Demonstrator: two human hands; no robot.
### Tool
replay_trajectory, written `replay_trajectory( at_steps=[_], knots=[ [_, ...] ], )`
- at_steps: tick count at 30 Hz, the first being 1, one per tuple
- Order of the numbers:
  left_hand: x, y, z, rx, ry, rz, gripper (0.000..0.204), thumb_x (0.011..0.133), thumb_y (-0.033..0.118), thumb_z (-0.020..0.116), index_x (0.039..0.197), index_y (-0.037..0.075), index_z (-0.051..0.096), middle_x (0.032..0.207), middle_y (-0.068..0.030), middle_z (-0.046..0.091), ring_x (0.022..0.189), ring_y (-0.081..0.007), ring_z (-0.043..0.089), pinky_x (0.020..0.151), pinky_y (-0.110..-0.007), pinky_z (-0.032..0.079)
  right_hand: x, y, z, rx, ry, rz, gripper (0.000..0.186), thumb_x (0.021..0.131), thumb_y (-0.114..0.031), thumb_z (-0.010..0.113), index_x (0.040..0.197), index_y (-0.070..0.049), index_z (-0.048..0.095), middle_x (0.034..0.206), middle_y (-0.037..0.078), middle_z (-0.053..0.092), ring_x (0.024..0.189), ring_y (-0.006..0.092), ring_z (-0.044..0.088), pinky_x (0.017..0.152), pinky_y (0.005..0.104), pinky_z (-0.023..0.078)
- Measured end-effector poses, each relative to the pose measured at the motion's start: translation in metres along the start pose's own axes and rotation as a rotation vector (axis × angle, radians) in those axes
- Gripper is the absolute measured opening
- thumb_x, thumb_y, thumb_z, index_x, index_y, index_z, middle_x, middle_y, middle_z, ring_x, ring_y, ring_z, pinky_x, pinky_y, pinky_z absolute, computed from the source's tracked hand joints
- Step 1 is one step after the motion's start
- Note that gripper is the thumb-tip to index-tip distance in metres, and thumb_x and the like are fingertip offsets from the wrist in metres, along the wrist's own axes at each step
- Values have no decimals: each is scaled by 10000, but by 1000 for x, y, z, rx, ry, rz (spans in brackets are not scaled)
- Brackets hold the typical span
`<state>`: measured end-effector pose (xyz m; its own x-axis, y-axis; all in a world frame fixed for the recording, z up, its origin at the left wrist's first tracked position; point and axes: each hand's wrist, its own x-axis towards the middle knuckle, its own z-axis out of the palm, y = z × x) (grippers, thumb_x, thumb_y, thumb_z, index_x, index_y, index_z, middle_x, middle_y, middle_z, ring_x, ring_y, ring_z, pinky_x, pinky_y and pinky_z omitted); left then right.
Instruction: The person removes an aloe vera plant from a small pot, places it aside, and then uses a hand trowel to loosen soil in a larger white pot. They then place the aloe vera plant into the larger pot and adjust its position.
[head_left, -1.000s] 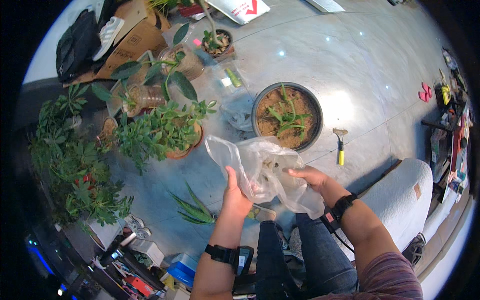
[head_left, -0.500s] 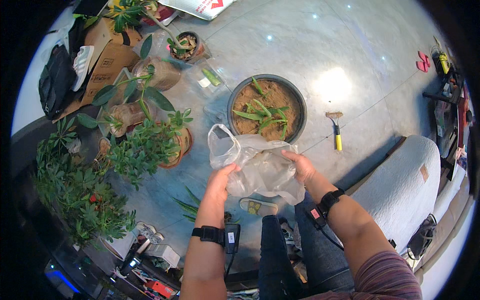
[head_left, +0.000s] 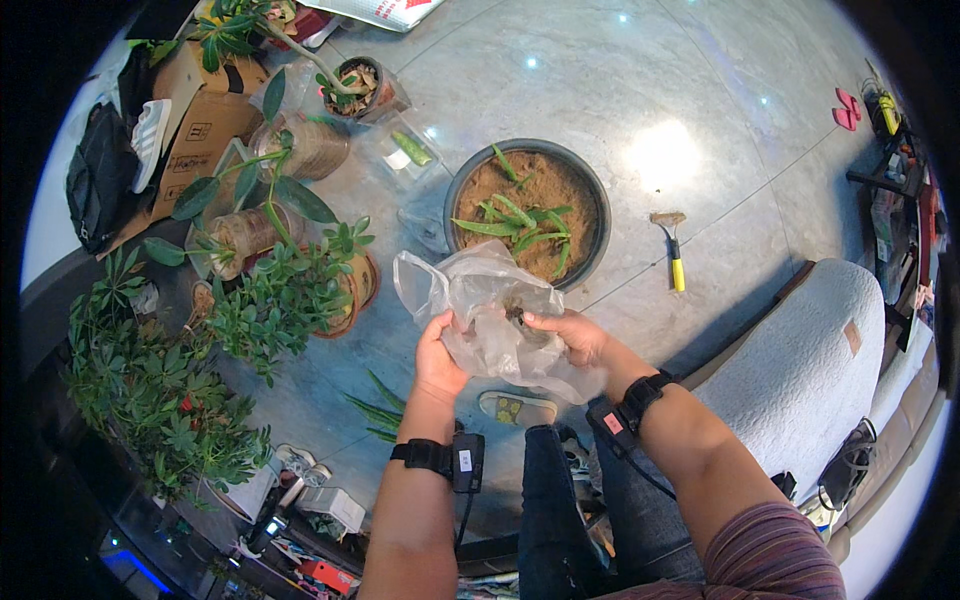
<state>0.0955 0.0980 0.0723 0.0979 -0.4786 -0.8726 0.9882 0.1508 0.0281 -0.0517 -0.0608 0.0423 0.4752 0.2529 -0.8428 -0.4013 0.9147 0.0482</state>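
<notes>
Gripping clear plastic bag in left hand and right hand | held just nearside of round pot | wearing white label and pink label, further nearside, too small to read

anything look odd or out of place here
Yes: spiky green leaves near the left hand lie on the floor, while similar plants grow in the round pot. A white shoe also seems propped by a cardboard box, an odd spot.
</notes>
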Motion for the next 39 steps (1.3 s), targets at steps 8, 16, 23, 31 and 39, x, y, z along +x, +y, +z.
replay_trajectory(
  at_steps=[8,16,23,31,39],
  knots=[
    [1,1,7,-149,44,13,421,867,245,404,1186,-13,500,1195,-164,549,1109,-323,514,989,-465,365,9,0,-3,155,-155,181,334,781,-214,649,1046,-20,589,966,115,653,837,242,636,775,394,512],
    [17,-1,-14,-176,135,19,384,881,233,375,1148,-2,518,1163,-139,567,1098,-303,523,977,-447,384,30,16,-15,404,-334,255,268,799,-191,525,986,-11,595,900,122,655,802,254,640,744,398,523],
    [30,-1,-37,-47,238,69,408,883,233,372,1180,-23,487,1163,-142,563,1091,-298,526,965,-420,399,25,6,-8,609,-430,169,343,885,-287,475,1068,-18,586,979,123,650,838,258,637,758,395,520],
    [19,-3,-38,93,358,46,410,897,251,384,1186,-20,491,1157,-132,566,1067,-280,538,949,-402,409,39,-8,6,445,-276,81,444,937,-371,410,1177,-12,516,1143,175,578,1057,314,555,949,458,413],
    [17,-8,-39,114,322,114,320,885,234,460,1042,-26,562,1013,-133,610,929,-268,593,830,-403,474,60,-10,-6,294,-30,8,384,941,-348,426,1094,-14,536,1046,153,612,925,292,606,834,437,483]
  ],
)
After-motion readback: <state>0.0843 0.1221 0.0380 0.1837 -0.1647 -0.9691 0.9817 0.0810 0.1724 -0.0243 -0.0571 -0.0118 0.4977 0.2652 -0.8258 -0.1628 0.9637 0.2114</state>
